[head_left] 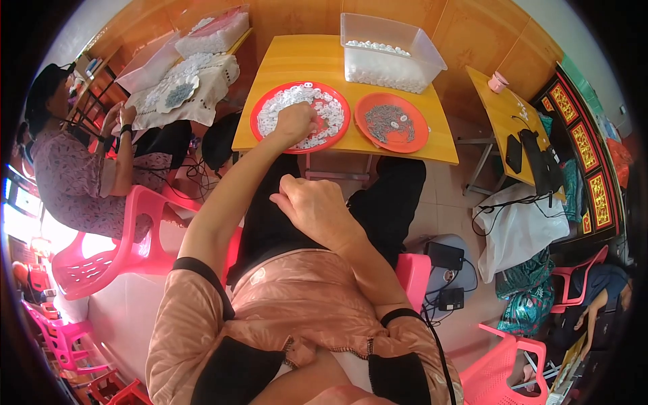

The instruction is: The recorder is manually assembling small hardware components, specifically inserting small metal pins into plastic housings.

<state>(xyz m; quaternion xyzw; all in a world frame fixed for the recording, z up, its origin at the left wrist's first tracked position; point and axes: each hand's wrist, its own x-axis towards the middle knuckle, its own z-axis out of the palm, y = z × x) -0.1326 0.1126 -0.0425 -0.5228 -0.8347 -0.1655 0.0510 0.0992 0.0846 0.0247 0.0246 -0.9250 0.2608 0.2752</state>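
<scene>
In the head view, reached with the curled left hand (pixel 295 124) over the red round tray (pixel 255 120) on the yellow table (pixel 297 57), down at the small white plastic pieces (pixel 278 109); could not tell about a pinch on any one piece. Held the right hand (pixel 316 208) half curled above the lap (pixel 262 226), apart from the left one; could not tell about anything inside it. Had an orange-red plate (pixel 420 138) of small grey pieces (pixel 385 124) just right of the tray, and a clear plastic bin (pixel 422 57) of white pieces (pixel 378 73) behind that plate.
</scene>
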